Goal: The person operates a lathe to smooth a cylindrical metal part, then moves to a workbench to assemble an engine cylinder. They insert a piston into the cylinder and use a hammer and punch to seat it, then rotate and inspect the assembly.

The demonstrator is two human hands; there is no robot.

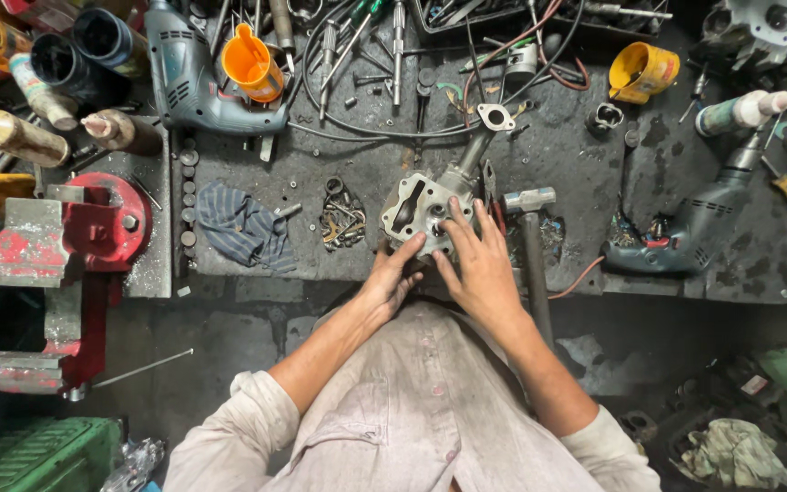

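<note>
A grey metal engine cylinder head (416, 208) with a pipe running up and right lies at the front edge of the dark workbench (576, 173). My left hand (393, 278) grips its near lower edge, fingers curled under it. My right hand (475, 260) lies flat on its right side, fingers spread over the casting. A hammer (532, 228) lies just right of my right hand, head away from me.
A red bench vise (66, 246) is at the left edge. Two grey-green power drills (189, 77) (699, 223), a striped rag (243, 228), a pile of small metal parts (342, 219), orange cups (252, 64) (641, 71), bottles and screwdrivers crowd the bench.
</note>
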